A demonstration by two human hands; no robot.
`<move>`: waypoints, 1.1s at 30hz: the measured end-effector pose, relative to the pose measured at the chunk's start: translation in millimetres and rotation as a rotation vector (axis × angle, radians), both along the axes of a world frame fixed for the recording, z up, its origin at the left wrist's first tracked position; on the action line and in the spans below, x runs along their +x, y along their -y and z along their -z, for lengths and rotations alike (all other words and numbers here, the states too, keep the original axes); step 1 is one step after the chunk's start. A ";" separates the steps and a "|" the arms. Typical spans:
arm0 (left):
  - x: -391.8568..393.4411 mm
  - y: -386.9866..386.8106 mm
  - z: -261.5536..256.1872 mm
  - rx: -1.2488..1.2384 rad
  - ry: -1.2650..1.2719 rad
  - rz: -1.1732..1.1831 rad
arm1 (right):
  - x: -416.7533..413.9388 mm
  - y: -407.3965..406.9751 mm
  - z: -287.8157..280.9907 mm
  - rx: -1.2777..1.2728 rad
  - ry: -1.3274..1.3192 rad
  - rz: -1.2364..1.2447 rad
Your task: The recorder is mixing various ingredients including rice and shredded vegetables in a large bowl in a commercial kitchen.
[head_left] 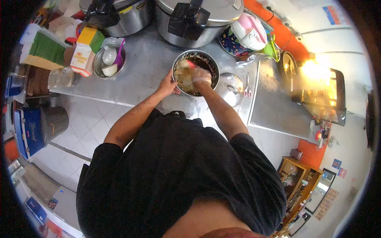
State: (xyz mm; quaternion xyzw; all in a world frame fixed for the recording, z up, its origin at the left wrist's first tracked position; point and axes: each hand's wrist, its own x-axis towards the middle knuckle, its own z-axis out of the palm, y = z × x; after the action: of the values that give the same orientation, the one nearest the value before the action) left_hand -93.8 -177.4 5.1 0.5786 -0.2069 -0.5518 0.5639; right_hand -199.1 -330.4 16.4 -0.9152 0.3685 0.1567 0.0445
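A round metal pot (217, 66) stands near the front edge of a steel worktop (143, 59). Inside it lies a brownish, crumbly food mixture (186, 77), with dark residue on the inner wall. My left hand (169, 85) grips the pot's rim at the left, fingers outside the wall. My right hand (203, 78) is inside the pot, under what looks like a clear plastic glove. A blurred utensil with a red part (190, 63) reaches from it across the mixture; the fingers around it are hard to make out. A metal lid (229, 89) lies just right of the pot.
Two large pressure cookers (199, 17) (128, 17) stand behind. At the left are a metal bowl (95, 67) with a purple measuring cup and white cups, and cartons (82, 58). Red-handled scissors (247, 91) lie right of the lid. A patterned container (232, 44) stands at the back right.
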 end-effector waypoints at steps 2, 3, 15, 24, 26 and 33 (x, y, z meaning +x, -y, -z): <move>9.4 0.7 6.6 0.104 0.007 0.008 | -1.0 -10.4 -13.7 0.098 0.124 0.081; 13.9 -0.7 10.2 0.105 0.006 0.008 | -4.7 -4.8 -19.9 0.031 0.031 -0.107; 16.9 -5.0 12.2 0.088 0.012 0.045 | 4.5 -12.4 -19.3 0.144 0.084 0.061; 19.6 -2.5 0.1 0.134 -0.152 -0.084 | -5.4 34.0 -75.7 0.021 -0.308 -0.244; 9.1 8.2 -8.4 0.101 -0.146 -0.078 | -57.0 50.7 53.9 0.066 -0.028 -0.391; -18.8 -5.4 -0.1 0.106 -0.200 -0.151 | -31.7 29.7 68.2 1.366 0.500 0.555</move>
State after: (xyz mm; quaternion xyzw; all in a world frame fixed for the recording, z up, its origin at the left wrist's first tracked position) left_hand -112.5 -172.0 5.1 0.5635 -0.0759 -0.5729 0.5903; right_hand -230.9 -360.1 -51.8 -0.5674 0.3851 0.1211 0.7177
